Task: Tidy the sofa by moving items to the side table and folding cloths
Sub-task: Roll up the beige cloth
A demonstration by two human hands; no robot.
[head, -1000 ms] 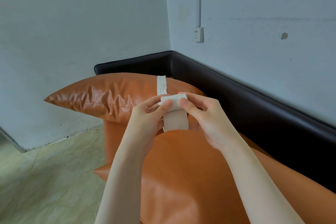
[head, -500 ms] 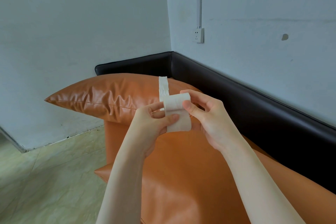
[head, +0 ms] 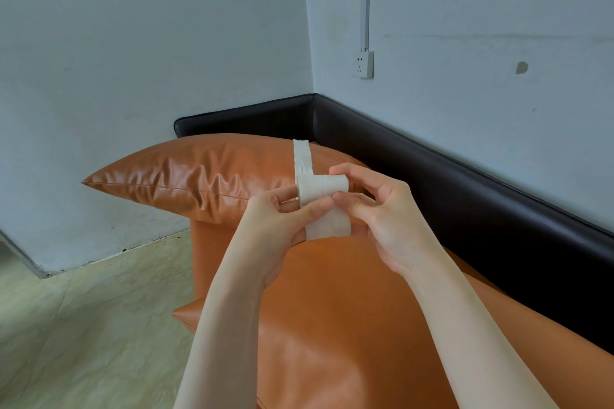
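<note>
Both hands hold a narrow white cloth strip (head: pixel 324 206) above the orange sofa cushion (head: pixel 332 309): the left hand (head: pixel 282 226) pinches the folded portion between curled thumb and fingers, and the right hand (head: pixel 382 209) grips its right edge with curled fingertips. Compared with half a second ago, another turn is laid over the bundle and the free tail, trailing onto the orange pillow (head: pixel 199 173), appears shorter. Judged from this, folding is well advanced; transfer to the side table, not in view, remains
</note>
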